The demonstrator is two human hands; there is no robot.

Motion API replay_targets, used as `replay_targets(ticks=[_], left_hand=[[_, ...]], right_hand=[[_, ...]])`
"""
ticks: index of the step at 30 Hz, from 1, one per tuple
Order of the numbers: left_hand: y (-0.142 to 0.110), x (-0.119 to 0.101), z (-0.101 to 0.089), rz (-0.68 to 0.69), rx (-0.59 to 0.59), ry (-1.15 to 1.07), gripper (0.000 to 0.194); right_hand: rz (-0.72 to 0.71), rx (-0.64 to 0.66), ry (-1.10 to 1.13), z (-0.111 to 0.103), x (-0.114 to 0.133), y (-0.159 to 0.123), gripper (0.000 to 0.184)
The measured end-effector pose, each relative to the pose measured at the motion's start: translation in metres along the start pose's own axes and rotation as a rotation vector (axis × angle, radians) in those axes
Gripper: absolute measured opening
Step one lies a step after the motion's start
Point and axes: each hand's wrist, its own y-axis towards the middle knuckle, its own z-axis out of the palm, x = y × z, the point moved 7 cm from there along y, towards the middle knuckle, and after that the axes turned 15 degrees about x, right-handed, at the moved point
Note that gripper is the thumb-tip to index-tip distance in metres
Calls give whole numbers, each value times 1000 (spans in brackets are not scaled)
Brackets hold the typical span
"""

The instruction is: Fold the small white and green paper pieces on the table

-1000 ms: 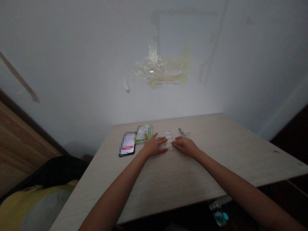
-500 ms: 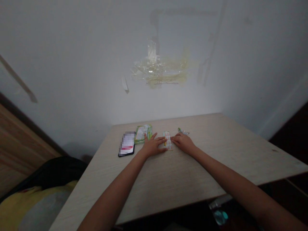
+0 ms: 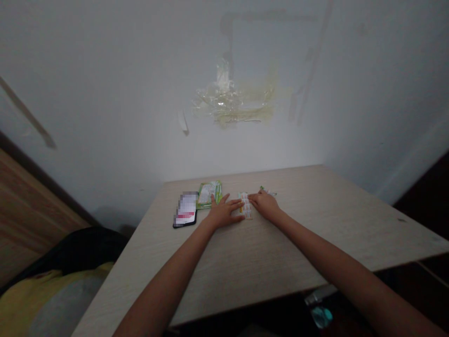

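- Below the worktop's [image 3: 266, 262] near edge, right of centre, a clear, teal-ended object [image 3: 322, 317] peeks out.
- Up top, far left, lies a dark-edged phone [image 3: 190, 218], screen blurred.
- Right of it, the left hand [image 3: 224, 213], palm down and fanned wide, fingertips on the printed strip's [image 3: 247, 211] left side, an outer finger over the green packet [image 3: 206, 193].
- Right hand [image 3: 264, 204], fingers bunched, tips at the strip's far right edge; pinching or just pressing, can't tell.
- Just beyond, a small wrapper [image 3: 272, 193], partly hidden.
- Farthest, clear tape [image 3: 222, 96] on the wall [image 3: 122, 93].
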Motion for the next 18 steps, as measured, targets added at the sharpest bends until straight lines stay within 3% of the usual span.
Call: replay_targets(ticks=[18], left_hand=[[-2, -3, -1, 2, -21, 19, 63]], right_hand=[[43, -58, 15, 1, -3, 8, 32]])
